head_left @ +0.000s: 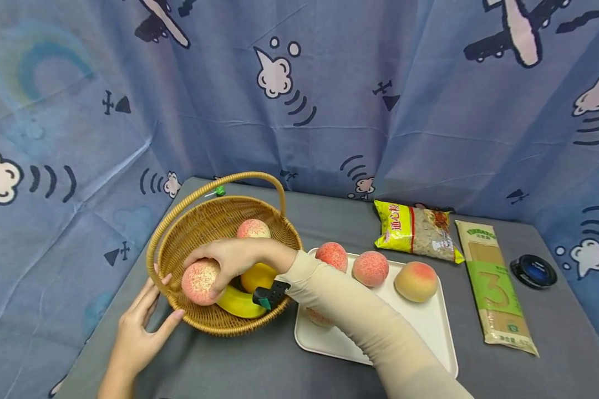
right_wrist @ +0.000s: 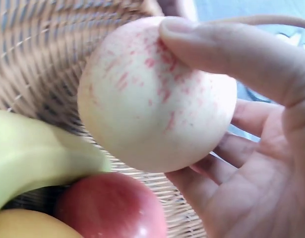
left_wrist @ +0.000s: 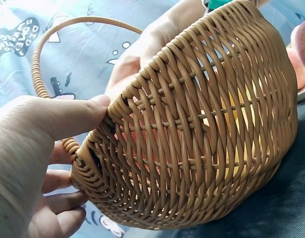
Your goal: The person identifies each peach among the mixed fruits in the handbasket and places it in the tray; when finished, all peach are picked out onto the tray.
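My right hand [head_left: 232,256] grips a pale peach [head_left: 197,281] with red speckles, thumb on one side and fingers around the other. It holds the fruit inside the left part of a wicker basket [head_left: 187,237] with a tall arched handle. My left hand [left_wrist: 28,129] holds the basket's left side, its thumb on the rim and its fingers by the base of the handle. In the basket lie a banana [head_left: 240,303], an orange fruit [head_left: 258,276] and another peach [head_left: 253,228]. A shiny red fruit [right_wrist: 112,208] shows beside the banana in the right wrist view.
A white tray [head_left: 429,332] to the right bears several peaches [head_left: 371,269], partly hidden under my right sleeve. Behind it lies a yellow food bag [head_left: 419,228]. A noodle packet [head_left: 496,288] and a round dark container [head_left: 533,271] lie farther right. Patterned curtain [head_left: 329,111] encloses the table.
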A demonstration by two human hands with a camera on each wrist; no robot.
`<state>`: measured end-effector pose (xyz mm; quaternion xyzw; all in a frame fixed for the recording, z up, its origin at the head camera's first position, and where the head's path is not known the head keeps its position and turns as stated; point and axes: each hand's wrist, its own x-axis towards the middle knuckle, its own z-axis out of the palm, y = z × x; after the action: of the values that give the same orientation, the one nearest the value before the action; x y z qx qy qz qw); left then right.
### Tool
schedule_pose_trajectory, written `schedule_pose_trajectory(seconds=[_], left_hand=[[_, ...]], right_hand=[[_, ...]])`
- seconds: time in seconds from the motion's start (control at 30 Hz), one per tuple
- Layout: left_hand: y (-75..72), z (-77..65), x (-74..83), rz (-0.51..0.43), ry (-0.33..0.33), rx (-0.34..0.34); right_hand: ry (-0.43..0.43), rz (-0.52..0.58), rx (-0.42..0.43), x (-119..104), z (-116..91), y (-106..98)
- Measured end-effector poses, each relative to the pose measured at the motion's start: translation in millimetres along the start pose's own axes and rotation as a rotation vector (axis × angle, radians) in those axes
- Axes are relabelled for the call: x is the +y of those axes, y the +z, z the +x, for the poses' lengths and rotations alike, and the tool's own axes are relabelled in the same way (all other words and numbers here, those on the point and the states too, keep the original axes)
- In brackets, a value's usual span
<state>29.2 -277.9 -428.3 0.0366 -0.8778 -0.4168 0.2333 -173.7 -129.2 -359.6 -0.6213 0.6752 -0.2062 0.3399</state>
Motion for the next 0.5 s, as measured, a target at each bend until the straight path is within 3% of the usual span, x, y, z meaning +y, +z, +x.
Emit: schedule_pose_trajectory(seconds=[0.17,0.3,0.5], left_hand=[[-0.4,1.5,0.8,-0.004,-0.012,-0.006],[0.2,2.1,0.7,0.004,-0.023,-0.01],[1.7,-0.8,-2.8,-0.062,0.05,0.0]], right_hand=[[-0.086,0.082,0.129,-1.3,-17.8,-8.1],[-0.098,0.089,0.22,-4.0,-37.4,-13.7],[-0.135,0.214,0.362,-3.2,-74.0,-16.2]])
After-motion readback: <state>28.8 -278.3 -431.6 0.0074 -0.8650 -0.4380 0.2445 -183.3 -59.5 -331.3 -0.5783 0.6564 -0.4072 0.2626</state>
